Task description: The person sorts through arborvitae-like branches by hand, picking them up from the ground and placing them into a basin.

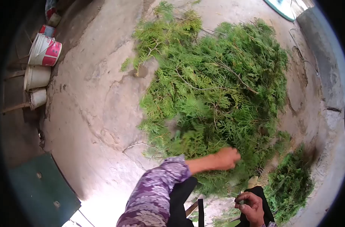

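A big heap of cut green conifer branches [233, 72], with flat scaly sprays and thin brown stems, covers the floor in front of me. My left hand [226, 157] reaches across to the right over the near edge of this heap, its fingers curled closed. Whatever may be inside them is hidden. Close to my right knee, my right hand [252, 206] is closed with thumb and fingertips together. Something small and dark shows at the pinch, too small to name. A smaller pile of greenery [291, 185] lies to the right of that hand.
Stacked white buckets [38, 77], one with a pink label, are at the left. A dark green board [42, 191] sits at lower left. Along the right runs a concrete ledge [324, 56]. A round teal-rimmed object [284, 7] is partly visible at the top.
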Tool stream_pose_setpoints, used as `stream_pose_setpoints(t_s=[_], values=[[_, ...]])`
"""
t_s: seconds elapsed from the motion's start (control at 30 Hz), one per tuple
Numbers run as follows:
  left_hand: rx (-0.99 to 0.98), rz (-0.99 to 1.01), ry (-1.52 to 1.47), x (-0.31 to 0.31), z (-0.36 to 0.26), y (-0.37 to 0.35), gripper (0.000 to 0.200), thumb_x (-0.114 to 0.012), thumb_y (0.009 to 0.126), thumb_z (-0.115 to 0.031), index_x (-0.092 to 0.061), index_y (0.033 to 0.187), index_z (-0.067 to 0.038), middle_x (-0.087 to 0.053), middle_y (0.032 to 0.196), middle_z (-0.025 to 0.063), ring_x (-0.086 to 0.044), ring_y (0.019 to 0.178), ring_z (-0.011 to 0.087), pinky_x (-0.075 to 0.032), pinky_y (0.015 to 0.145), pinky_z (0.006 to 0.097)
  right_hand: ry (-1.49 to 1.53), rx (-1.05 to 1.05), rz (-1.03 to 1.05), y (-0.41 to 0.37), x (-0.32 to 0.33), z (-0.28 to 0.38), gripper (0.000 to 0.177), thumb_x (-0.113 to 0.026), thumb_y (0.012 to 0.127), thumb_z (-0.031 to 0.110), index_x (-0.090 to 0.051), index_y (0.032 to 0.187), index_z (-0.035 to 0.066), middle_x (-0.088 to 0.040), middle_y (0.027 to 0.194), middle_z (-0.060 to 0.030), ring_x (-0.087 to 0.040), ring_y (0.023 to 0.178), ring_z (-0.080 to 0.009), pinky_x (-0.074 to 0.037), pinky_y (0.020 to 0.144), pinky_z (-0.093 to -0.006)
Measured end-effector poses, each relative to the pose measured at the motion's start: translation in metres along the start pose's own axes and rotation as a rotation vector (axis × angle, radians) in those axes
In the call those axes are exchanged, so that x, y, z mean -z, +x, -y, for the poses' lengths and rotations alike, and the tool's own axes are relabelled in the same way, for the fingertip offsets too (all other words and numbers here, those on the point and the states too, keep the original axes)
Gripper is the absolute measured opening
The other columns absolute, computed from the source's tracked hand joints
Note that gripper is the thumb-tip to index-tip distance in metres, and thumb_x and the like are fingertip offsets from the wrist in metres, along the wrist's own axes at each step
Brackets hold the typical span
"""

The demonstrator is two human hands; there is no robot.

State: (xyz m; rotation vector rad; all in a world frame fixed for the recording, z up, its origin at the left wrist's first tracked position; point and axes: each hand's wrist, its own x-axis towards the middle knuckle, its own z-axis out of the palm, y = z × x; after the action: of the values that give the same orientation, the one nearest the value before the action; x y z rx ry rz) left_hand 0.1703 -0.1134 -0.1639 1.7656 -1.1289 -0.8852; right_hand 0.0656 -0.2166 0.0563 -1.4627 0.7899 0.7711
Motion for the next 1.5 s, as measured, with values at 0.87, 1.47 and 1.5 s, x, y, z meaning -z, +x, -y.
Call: stream_pose_setpoints(t_s=[0.87, 1.47, 1.5], values=[[0.483, -0.421, 0.310, 0.135, 0.137, 0.016, 0.016, -0.050, 0.058, -0.002, -0.056, 0.072, 0.001, -0.054, 0.077, 0.0191, -0.054, 0.076, 0.0346, -0.046, 0.069, 0.0424, 0.081, -0.041, -0.064, 0.030, 0.012, 0.007, 0.036, -0.068, 0.071, 0.024, -0.055, 0.087, -0.005, -0.056, 0.081, -0.0093, -0.058, 0.072, -0.0137, -0.048, 0.067, -0.0253], [0.078, -0.485, -0.017, 0.194, -0.016, -0.024, 0.044, -0.064, 0.072, -0.029, -0.052, 0.106, -0.004, -0.054, 0.090, 0.0151, -0.055, 0.072, 0.0265, -0.046, 0.064, 0.0368, 0.004, 0.014, 0.018, 0.040, 0.011, 0.033, 0.027, -0.061, 0.079, 0.024, -0.053, 0.089, 0.000, -0.046, 0.073, 0.0008, -0.041, 0.063, -0.0061, -0.035, 0.056, -0.0218], [0.086, -0.630, 0.096, 0.218, -0.009, -0.020, 0.047, -0.065, 0.072, -0.029, -0.051, 0.110, -0.005, -0.055, 0.092, 0.0136, -0.055, 0.070, 0.0242, -0.046, 0.063, 0.0340, 0.003, 0.033, 0.021, 0.041, 0.012, 0.033, 0.027, -0.061, 0.080, 0.024, -0.053, 0.089, 0.000, -0.045, 0.073, 0.0010, -0.040, 0.063, -0.0059, -0.034, 0.056, -0.0221]])
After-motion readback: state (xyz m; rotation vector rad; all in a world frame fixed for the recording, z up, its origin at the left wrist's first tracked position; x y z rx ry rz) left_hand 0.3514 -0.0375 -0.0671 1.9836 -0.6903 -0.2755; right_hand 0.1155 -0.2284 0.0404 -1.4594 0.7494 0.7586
